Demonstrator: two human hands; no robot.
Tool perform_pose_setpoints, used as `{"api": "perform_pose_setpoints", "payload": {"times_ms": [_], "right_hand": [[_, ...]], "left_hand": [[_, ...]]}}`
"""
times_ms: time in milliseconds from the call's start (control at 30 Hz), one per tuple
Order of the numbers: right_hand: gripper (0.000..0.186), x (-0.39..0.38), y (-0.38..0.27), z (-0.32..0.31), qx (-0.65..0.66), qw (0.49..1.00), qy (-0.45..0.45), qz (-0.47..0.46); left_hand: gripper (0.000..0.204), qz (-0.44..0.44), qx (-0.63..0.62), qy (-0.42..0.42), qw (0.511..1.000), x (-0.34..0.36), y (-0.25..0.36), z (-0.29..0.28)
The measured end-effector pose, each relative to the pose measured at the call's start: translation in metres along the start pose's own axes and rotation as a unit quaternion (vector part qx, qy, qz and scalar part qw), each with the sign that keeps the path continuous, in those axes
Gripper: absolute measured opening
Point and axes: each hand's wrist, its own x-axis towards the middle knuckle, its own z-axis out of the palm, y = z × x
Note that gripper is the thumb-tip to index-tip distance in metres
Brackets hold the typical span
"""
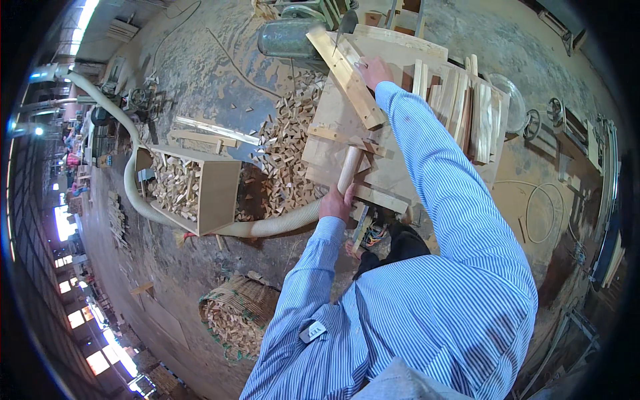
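Rod (349,165) sits clamped in the left hand (337,203). Right hand (375,71) lies beside the plank (348,80); its grip cannot be told.

Shirt (427,313), blue and white, finely striped; sleeves (447,173) long, extending to the wrists; label (312,331) small, white, dark-printed, on the left chest; trousers (402,245) black. Left hand (337,205) and right hand (375,71) ungloved.

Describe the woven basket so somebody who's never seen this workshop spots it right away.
Find the long pale hose, then look below it, left of the person's left sleeve. The basket there holds small wood offcuts. Unlike the flat-sided wooden box of similar scraps above, it is rounded and woven, with green along its rim.
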Motion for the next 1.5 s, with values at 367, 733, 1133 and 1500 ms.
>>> {"api": "perform_pose_setpoints", "payload": {"times_ms": [367,733,1133,1500], "right_hand": [[0.038,-0.041,0.013,-0.027,-0.126,0.99,0.065,-0.025],[0.034,-0.108,-0.008,0.017,0.013,1.0,-0.019,0.016],[0.038,-0.081,-0.033,0.041,0.021,0.999,-0.034,0.021],[0.038,-0.045,-0.017,0.035,0.044,0.999,-0.021,0.009]], "left_hand": [[0.056,0.007,0.0,0.0,1.0,-0.007,-0.011,0.004],[0.06,-0.004,-0.004,-0.025,1.0,-0.058,-0.052,-0.004],[0.058,-0.019,-0.009,-0.033,0.999,-0.08,-0.074,-0.006],[0.055,-0.024,-0.007,-0.045,0.999,-0.048,-0.048,-0.006]]}}
